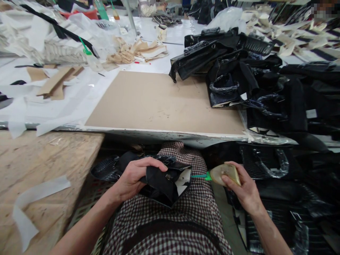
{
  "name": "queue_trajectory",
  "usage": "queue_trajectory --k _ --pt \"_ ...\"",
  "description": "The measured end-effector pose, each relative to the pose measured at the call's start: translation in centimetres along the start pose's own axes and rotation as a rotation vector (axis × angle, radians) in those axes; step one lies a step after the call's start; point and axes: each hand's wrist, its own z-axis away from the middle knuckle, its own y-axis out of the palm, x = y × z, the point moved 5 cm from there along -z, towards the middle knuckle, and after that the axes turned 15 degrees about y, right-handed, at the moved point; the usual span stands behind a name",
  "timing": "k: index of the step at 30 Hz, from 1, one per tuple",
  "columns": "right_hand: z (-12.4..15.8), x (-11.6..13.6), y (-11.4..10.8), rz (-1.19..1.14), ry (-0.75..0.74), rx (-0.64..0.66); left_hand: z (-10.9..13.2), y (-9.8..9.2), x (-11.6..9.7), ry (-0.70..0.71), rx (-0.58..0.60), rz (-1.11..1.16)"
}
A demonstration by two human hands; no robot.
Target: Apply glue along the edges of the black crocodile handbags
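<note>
On my lap, over a checked apron (196,216), lies a black handbag (162,184) with a pale inner flap showing at its open end. My left hand (135,177) grips the bag's upper edge, thumb and fingers closed on the dark fabric. In my right hand (243,187) is a squeeze glue bottle (223,174), yellowish and held on its side. Its green cap and thin nozzle point left, the tip at the pale flap. Whether the tip touches the flap I cannot tell.
A brown board (159,102) lies on the white table ahead. Black handbags (228,71) are heaped at its right, and more bags (278,205) lie low beside me. Paper strips (58,81) and another green-capped bottle (91,60) are at left. A wooden surface (39,170) stands nearby.
</note>
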Motion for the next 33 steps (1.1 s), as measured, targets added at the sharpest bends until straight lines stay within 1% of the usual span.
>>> queue_trajectory --k 2,4,9,12,15,18,22,25,28,31,33 --pt "0.2 -0.4 0.0 -0.019 0.023 0.04 0.0 0.0 0.0 -0.016 -0.012 0.018" --pt "0.2 -0.8 0.1 -0.031 0.04 0.043 0.0 0.1 0.0 -0.028 -0.014 0.029" --pt "-0.2 -0.9 0.2 -0.025 -0.012 -0.099 0.0 0.1 0.1 -0.003 0.017 0.013" --pt "-0.1 -0.8 0.4 -0.014 -0.044 -0.136 0.0 0.1 0.0 0.017 0.003 0.011" --pt "0.2 -1.1 0.5 -0.009 -0.044 -0.122 0.0 0.1 0.0 -0.025 -0.028 0.05" --pt "0.2 -1.4 0.5 -0.032 -0.032 -0.112 0.0 0.1 0.0 -0.099 -0.069 0.119" --pt "0.0 -1.3 0.7 -0.011 -0.073 -0.126 0.2 0.2 0.3 -0.158 -0.094 0.172" --pt "0.0 -1.0 0.8 0.007 -0.072 -0.104 0.5 0.4 0.7 -0.131 -0.04 0.163" --pt "0.3 -0.8 0.7 -0.012 -0.015 -0.024 0.6 0.4 0.8 -0.056 0.025 0.077" --pt "0.7 -0.8 0.7 -0.009 0.024 0.047 0.4 0.4 0.2 0.018 0.047 0.005" --pt "0.8 -0.8 0.7 -0.006 0.031 0.049 0.2 0.4 -0.3 0.054 0.054 -0.034"
